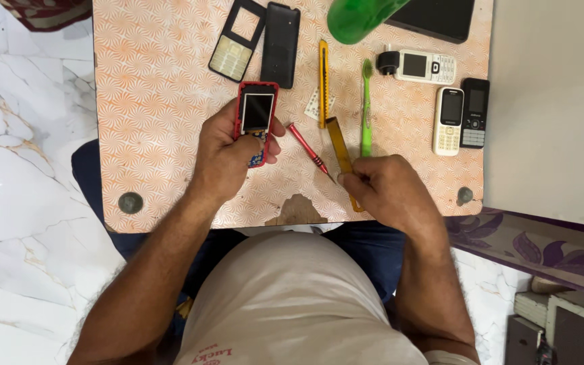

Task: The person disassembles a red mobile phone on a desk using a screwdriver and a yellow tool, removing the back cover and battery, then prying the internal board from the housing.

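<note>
My left hand (228, 152) holds a red phone body (257, 115) with its bare screen facing up, just above the patterned orange and white table (157, 101). My right hand (386, 189) is closed around a flat brass-coloured tool (338, 140), like tweezers, which runs under the fingers. A red screwdriver (305, 147) lies on the table between the hands. Its metal tip reaches my right fingertips.
At the back lie a black phone front frame with keypad (236, 40), a black back cover (280, 44), a yellow utility knife (323, 81) and a green toothbrush (366, 108). Two white phones (424, 66) (448, 120), a black phone (474, 111) and a green bottle (356, 17) are at right.
</note>
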